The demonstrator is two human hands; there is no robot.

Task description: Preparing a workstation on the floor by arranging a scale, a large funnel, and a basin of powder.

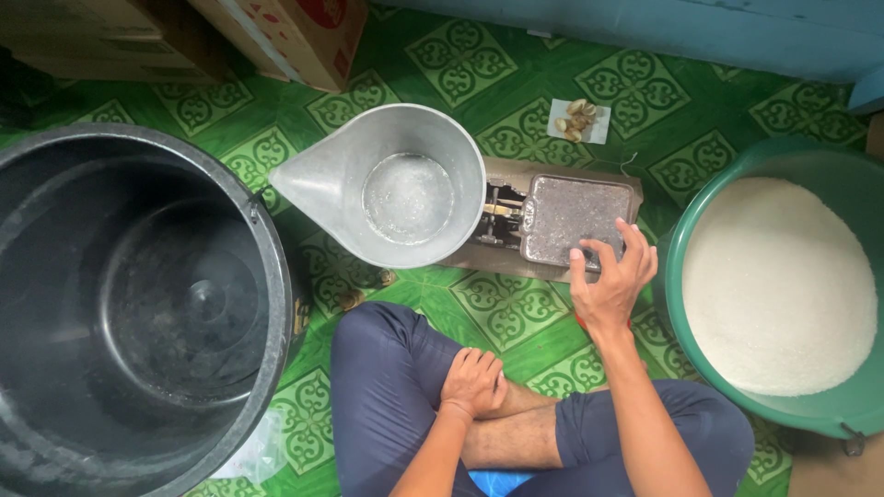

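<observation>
Your left hand (473, 382) rests loosely curled on your crossed leg, holding nothing. Your right hand (610, 276) reaches forward with fingers spread, fingertips touching the near edge of the flat grey plate (571, 216) of the balance scale (543, 228) on the green patterned floor (516, 120). On the scale's other side sits the metal scoop pan (387, 189), a thin white layer in its bottom. A green tub of white grains (783, 285) stands just right of your hand; a big black bucket (138, 313) stands to your left.
</observation>
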